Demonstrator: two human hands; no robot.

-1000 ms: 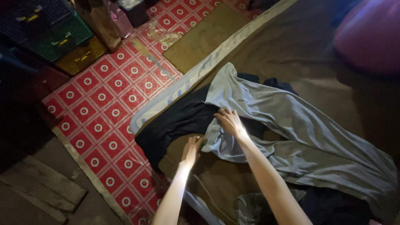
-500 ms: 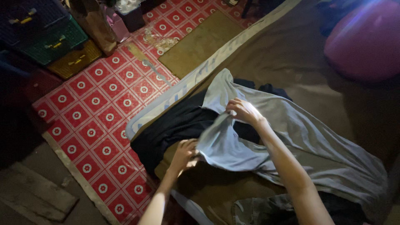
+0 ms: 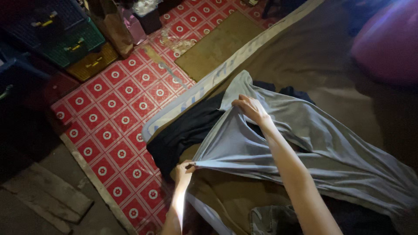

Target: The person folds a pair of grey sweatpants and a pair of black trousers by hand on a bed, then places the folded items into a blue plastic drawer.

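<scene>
- Dim light covers a brown mattress (image 3: 313,56) lying on a floor of red tiles (image 3: 117,117) with white circles; stacked plastic crates (image 3: 74,41) sit at the floor's far left corner.
- Your left hand (image 3: 184,171) is closed on the near corner of a grey garment (image 3: 278,143), close to the mattress's left edge — fingers pinched tight on the cloth.
- Your right hand (image 3: 250,109) is clamped on the same garment farther up, so the fabric runs taut between the two hands.
- The rest of the grey garment spreads over the mattress toward its right edge.
- A black garment (image 3: 187,130) lies under the grey one at the left edge — partly covered.
- A purple cushion (image 3: 387,39) rests at the far right corner.
</scene>
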